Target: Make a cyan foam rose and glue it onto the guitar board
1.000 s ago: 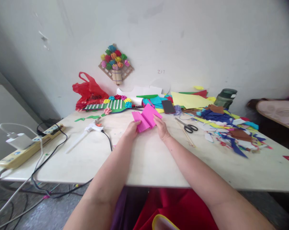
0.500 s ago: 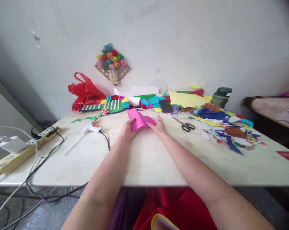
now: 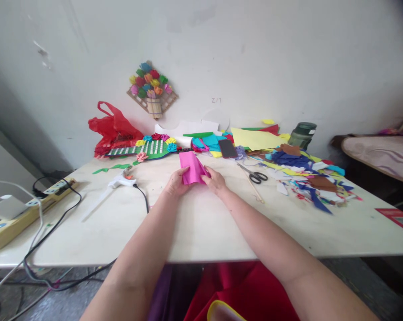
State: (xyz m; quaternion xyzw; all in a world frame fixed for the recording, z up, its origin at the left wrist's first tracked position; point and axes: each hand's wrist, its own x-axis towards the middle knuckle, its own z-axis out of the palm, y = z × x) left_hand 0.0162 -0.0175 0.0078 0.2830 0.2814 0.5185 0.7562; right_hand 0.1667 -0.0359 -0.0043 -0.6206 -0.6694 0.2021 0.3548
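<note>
A folded pink paper sheet (image 3: 190, 167) is held just above the white table (image 3: 201, 223), in the middle. My left hand (image 3: 176, 183) grips its left lower edge, fingers closed on it. My right hand (image 3: 215, 180) pinches its right lower edge. Both forearms reach out from the near table edge. The sheet now looks narrow and folded up lengthwise.
A white glue gun (image 3: 121, 182) with a black cord lies to the left, a yellow power strip (image 3: 21, 214) at the far left. Black scissors (image 3: 254, 176) and a wooden stick lie right of my hands. Coloured paper scraps (image 3: 304, 174), a phone (image 3: 227, 148), a green bottle (image 3: 301, 133) and a red bag (image 3: 112, 129) crowd the back.
The pink sheet was spread wider a second ago; my hands have drawn together and folded it into a narrower shape. The camera view has drifted slightly to the right.
</note>
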